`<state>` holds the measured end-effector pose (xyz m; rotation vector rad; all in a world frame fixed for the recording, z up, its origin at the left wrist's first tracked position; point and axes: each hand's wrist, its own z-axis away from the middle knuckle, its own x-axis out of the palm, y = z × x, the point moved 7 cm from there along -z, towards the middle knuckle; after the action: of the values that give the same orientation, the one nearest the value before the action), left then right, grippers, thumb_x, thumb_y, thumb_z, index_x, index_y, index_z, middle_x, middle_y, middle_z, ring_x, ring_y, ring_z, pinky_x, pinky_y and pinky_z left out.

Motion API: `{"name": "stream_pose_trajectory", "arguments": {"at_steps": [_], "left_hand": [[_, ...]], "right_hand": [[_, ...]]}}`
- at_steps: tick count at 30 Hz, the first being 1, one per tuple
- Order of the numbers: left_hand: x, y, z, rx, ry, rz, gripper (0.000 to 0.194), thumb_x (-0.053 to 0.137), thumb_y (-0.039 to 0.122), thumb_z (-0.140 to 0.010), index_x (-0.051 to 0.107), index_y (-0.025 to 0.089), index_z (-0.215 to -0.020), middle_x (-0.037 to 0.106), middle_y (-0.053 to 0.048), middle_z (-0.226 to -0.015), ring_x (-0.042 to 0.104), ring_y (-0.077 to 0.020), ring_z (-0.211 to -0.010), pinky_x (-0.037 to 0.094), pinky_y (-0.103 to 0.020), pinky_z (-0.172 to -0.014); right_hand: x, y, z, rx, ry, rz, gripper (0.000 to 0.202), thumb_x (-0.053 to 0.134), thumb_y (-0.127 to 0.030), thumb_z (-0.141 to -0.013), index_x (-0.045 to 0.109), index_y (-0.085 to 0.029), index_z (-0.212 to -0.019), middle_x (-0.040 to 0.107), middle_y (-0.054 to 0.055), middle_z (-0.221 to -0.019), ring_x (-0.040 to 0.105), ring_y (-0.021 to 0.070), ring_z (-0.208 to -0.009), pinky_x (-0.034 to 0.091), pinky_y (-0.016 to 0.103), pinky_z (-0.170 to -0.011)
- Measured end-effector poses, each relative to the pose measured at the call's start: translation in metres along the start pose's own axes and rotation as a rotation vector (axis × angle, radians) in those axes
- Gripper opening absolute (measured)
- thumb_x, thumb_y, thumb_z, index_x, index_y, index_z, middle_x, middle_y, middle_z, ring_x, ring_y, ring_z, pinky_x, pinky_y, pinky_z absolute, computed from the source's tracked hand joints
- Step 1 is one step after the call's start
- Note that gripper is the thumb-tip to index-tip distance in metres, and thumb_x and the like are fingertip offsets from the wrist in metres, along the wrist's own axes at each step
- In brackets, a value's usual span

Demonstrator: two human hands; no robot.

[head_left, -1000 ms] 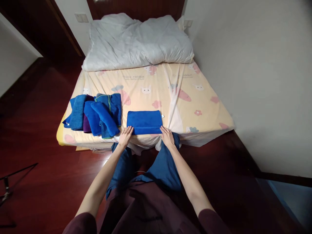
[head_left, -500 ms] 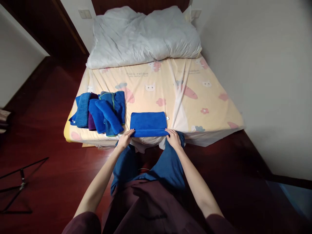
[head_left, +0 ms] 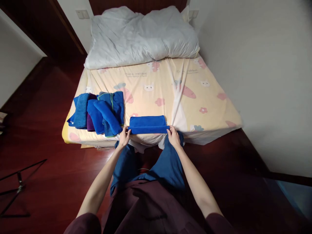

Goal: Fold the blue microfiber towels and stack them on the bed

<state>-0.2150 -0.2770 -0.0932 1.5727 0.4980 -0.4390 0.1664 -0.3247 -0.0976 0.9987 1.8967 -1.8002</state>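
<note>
A bright blue towel (head_left: pixel 148 121) lies near the front edge of the bed, its near side folded over into a long flat band. My left hand (head_left: pixel 124 136) pinches the left end of that band between thumb and fingers. At the right end, my right hand (head_left: pixel 173 136) grips the band the same way. Just left of my left hand rests a pile of folded and rolled towels, with a blue roll (head_left: pixel 108 117) on top, a teal towel (head_left: pixel 82 110) and a purple one (head_left: pixel 90 123).
The bed has a yellow sheet (head_left: pixel 156 91) with carrot and rabbit prints. A pale quilt (head_left: pixel 143 39) is heaped at the headboard. On the dark red floor at left stands a black metal frame (head_left: pixel 19 182). A white wall (head_left: pixel 255 81) runs along the right.
The folded band has been turned farther away from me, so less of the flat towel shows beyond it. Both hands now pinch the band's ends; the towel pile stays put.
</note>
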Motion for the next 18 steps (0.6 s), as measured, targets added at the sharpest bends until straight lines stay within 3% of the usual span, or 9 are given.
{"name": "stream_pose_trajectory", "arguments": {"at_steps": [7,18], "left_hand": [[0.0019,-0.0034,-0.0037,-0.069,0.049,0.065,0.043,0.054,0.051,-0.094,0.055,0.021,-0.124,0.073,-0.008,-0.100,0.070,-0.0206,-0.083,0.057,-0.034,-0.078],[0.0046,-0.0089,-0.0060,-0.077,0.042,0.031,0.035,0.055,0.045,-0.095,0.056,0.021,-0.121,0.073,-0.009,-0.100,0.072,-0.0211,-0.086,0.060,-0.037,-0.082]], "right_hand": [[0.0005,0.0018,-0.0028,0.021,0.005,0.020,0.044,0.044,-0.044,-0.102,0.054,-0.019,-0.137,0.075,0.011,-0.107,0.072,0.0292,-0.100,0.056,0.041,-0.089],[0.0015,0.0010,-0.0050,0.025,0.006,0.087,0.041,0.044,-0.043,-0.103,0.055,-0.020,-0.135,0.076,0.011,-0.105,0.072,0.0290,-0.096,0.056,0.039,-0.086]]}}
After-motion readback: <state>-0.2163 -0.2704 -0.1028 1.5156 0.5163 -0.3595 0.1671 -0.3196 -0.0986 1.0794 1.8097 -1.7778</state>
